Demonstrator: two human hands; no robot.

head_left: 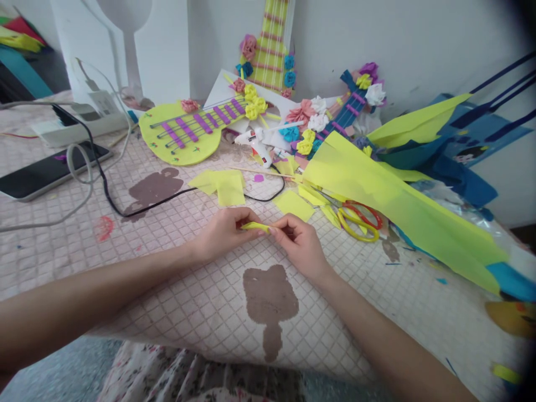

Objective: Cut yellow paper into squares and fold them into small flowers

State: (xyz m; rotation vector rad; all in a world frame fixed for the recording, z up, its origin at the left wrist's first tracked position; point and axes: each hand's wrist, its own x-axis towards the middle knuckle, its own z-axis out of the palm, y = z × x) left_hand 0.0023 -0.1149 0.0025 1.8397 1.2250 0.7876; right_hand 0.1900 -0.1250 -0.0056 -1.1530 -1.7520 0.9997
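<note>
Between my two hands is a small folded strip of yellow paper (254,226), held above the patterned tablecloth (201,312). My left hand (226,231) is closed on its left part, fingers curled over it. The thumb and fingertips of my right hand (299,243) pinch its right end. Just beyond my hands lie cut yellow paper pieces (229,187) and a yellow paper square (294,205). Scissors (358,220) with yellow and red handles rest to the right, partly on yellow scraps.
A white glue gun (257,146) lies behind, its black cord (138,211) crossing leftward. A yellow paper guitar (180,134) and a blue one (347,114) with paper flowers stand farther back. Large yellow sheets (402,206) spread right. A phone (50,167) and power strip (84,125) lie left.
</note>
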